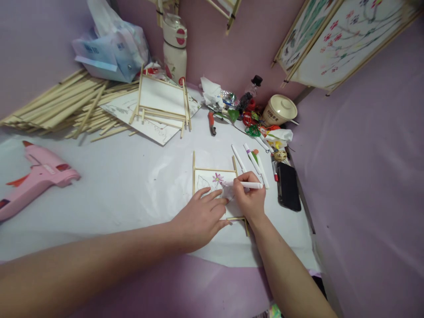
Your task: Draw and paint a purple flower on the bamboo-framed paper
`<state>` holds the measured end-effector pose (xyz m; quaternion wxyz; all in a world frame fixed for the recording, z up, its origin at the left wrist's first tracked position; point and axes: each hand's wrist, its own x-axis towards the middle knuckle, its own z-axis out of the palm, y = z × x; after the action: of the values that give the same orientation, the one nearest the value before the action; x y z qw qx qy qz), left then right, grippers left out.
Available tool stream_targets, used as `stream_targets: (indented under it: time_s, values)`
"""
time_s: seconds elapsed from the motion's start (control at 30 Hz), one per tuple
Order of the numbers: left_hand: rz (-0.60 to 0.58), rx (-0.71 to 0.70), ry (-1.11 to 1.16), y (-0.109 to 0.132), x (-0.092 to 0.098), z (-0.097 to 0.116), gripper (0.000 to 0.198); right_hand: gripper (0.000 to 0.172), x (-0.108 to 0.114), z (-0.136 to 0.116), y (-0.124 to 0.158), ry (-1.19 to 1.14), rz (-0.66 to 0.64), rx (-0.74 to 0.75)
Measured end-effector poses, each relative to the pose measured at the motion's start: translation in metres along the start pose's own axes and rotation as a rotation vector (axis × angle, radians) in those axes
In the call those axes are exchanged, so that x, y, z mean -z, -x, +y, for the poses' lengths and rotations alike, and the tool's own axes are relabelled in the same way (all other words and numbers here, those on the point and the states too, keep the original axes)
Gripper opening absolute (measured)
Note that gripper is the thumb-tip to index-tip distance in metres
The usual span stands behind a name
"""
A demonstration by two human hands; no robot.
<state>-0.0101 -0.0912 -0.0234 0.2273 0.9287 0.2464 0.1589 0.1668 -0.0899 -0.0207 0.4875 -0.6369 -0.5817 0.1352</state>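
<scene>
My right hand (251, 198) grips a white marker (251, 185), its tip at the drawing on a small sheet of white paper (205, 174). A pink flower with a yellow centre (217, 178) shows there beside outlined leaves. Thin wooden sticks form a frame (215, 169) around the sheet. Lying flat with fingers spread, my left hand (203, 216) rests over the lower left of the sheet and hides part of it. Several more markers (253, 159) lie just beyond my right hand.
At far left lies a pink glue gun (43, 176). Behind it are a pile of wooden sticks (62, 104), a tissue pack (112, 53) and another stick frame (162, 95). A bottle (175, 48), lidded tub (280, 110) and craft scraps line the wall; a phone (289, 186) lies right.
</scene>
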Motion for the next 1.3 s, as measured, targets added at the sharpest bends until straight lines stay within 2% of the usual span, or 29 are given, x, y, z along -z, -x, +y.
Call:
stream_targets:
  time_s: [0.33, 0.57, 1.3]
  values:
    - [-0.005, -0.006, -0.002, -0.0013, 0.0028, 0.0009, 0.032, 0.016, -0.0003, -0.0005, -0.0006, -0.002, -0.028, -0.002]
    - [0.019, -0.008, 0.005, 0.0000, -0.0015, -0.0003, 0.030, 0.016, 0.0000, 0.0019, 0.0011, -0.020, 0.022, 0.000]
    - [0.036, -0.018, -0.004, -0.0004, -0.0015, -0.0006, 0.031, 0.015, 0.0003, 0.0048, 0.0007, -0.007, -0.016, 0.008]
